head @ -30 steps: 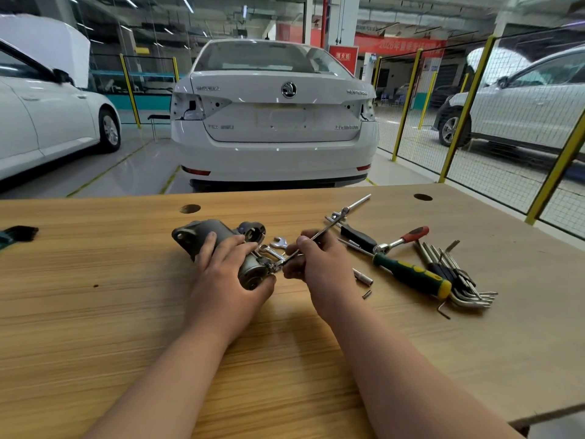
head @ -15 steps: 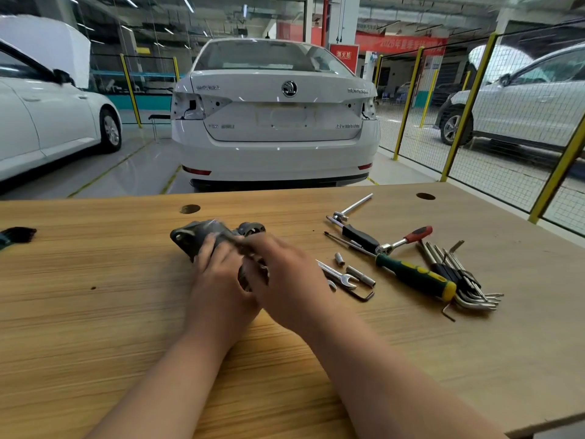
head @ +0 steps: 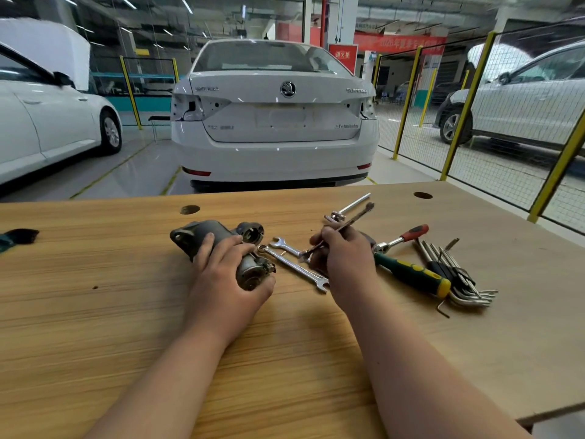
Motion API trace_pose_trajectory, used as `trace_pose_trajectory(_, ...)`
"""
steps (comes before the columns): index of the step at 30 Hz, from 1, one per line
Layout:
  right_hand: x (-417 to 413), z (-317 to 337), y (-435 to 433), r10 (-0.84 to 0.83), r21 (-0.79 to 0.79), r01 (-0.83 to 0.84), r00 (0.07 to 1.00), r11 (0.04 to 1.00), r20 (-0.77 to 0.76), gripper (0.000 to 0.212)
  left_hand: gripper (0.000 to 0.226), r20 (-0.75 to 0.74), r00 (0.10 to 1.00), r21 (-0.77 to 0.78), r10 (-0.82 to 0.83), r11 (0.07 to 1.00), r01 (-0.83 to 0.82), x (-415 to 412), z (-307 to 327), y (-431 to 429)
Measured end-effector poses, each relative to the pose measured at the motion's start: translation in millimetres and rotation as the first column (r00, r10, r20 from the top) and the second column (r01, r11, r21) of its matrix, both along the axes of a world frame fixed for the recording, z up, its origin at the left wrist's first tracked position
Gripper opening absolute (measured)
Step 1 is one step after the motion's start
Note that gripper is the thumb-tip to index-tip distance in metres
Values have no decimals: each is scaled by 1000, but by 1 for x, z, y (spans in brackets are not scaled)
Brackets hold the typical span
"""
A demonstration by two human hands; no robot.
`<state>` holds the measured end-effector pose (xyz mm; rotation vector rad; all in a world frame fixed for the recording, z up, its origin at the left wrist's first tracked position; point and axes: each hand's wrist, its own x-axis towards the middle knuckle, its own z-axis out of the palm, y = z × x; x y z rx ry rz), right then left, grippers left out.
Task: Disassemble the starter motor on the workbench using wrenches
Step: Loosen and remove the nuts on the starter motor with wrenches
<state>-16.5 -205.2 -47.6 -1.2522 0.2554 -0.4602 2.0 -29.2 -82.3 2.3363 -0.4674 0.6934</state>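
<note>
The grey starter motor (head: 202, 234) lies on its side on the wooden workbench (head: 95, 312), its round end facing me. My left hand (head: 226, 274) grips the motor's body from above. A little to the right, my right hand (head: 342, 255) pinches a thin wrench (head: 354, 218) that is blurred and slants up to the right. A silver open-end wrench (head: 292, 267) lies flat between my hands, with a second wrench head (head: 280, 243) just behind it.
Right of my right hand lie a green-and-yellow screwdriver (head: 411, 274), a red-handled ratchet (head: 402, 237), a bunch of hex keys (head: 456, 274) and a T-handle tool (head: 348, 206). A dark object (head: 19, 237) sits at the bench's left edge. A white car (head: 275, 115) stands behind the bench.
My right hand left the motor, moved right and lifted a thin wrench off the bench. My left hand stayed on the motor.
</note>
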Motion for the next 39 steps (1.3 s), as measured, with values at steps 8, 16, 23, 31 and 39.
trace_pose_trajectory(8,0,-9,22,223,116,-219,975,969,-23,7,64,20,1000,2,-7,1000,7,-2,1,-1)
trace_pose_trajectory(16,-5,-5,27,218,30,-220,974,975,59,8,60,41,999,-1,13,1000,-13,1,-1,-2)
trace_pose_trajectory(23,-17,0,37,163,-414,-70,967,908,194,21,62,36,999,26,-4,1000,3,0,-1,-2)
trace_pose_trajectory(31,-28,-2,58,395,-906,338,819,255,416,20,47,224,967,334,-119,942,39,-2,7,-1)
trace_pose_trajectory(39,-23,1,49,167,-582,103,904,807,392,17,67,0,1000,20,3,1000,-3,0,0,-1)
